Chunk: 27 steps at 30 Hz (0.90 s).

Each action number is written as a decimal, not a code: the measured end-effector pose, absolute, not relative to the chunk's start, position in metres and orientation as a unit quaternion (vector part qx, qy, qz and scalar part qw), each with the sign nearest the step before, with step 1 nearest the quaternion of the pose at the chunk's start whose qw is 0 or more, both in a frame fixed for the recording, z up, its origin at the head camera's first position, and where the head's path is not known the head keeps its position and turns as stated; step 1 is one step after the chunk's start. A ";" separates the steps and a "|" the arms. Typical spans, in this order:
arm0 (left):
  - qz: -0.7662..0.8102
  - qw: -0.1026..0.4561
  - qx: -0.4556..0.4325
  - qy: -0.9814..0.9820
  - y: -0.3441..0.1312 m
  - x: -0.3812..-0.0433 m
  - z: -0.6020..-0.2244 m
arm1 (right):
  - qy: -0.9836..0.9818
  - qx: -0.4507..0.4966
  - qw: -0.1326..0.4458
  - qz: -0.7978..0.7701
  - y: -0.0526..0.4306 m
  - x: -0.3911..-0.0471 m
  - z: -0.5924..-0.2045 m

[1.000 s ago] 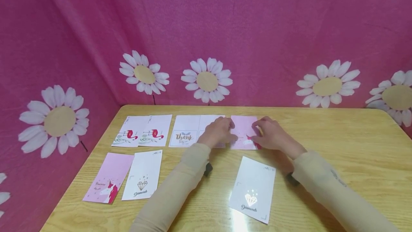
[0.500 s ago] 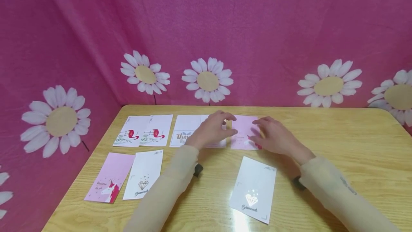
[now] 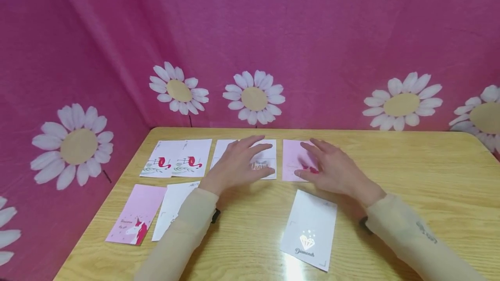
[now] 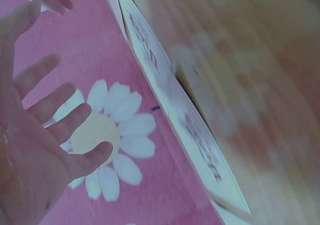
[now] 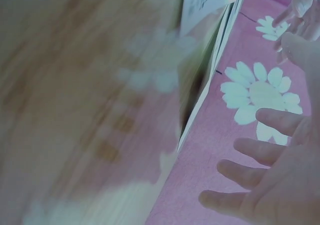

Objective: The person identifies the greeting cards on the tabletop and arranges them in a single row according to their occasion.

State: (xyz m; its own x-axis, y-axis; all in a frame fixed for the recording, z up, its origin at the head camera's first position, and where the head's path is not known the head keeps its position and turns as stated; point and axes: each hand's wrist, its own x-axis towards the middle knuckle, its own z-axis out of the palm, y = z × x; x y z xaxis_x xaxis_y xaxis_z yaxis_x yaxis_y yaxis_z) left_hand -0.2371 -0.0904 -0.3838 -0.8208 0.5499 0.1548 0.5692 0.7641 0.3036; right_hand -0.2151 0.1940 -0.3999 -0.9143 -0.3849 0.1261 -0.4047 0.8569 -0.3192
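My left hand is held with fingers spread over a pair of white "Thank you" cards, hiding much of the left one. Nothing is in its grasp; the left wrist view shows the palm and loose fingers. My right hand hovers by a pink card in the back row, covering part of its red print. Its fingers are apart and hold nothing in the right wrist view. Nearer me lies a white "Diamonds" card, slightly turned.
Two white flamingo cards lie side by side at the table's back left. In front of them are a pink unicorn card and another white card, partly behind my left sleeve. A pink flowered curtain hangs behind the wooden table.
My left hand has moved left, away from the pink card and across the "Thank you" cards. The right hand has shifted slightly and its fingers have spread. The cards stay where they were.
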 end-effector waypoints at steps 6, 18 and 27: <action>-0.160 0.034 -0.281 -0.946 -0.115 -0.225 -0.386 | -0.957 0.223 0.038 0.179 0.183 -0.208 -0.402; -0.188 0.020 -0.217 -0.958 -0.158 -0.208 -0.387 | -0.942 0.266 0.044 0.200 0.147 -0.205 -0.401; -0.232 0.001 -0.171 -0.958 -0.201 -0.192 -0.382 | -0.937 0.291 0.032 0.189 0.121 -0.201 -0.399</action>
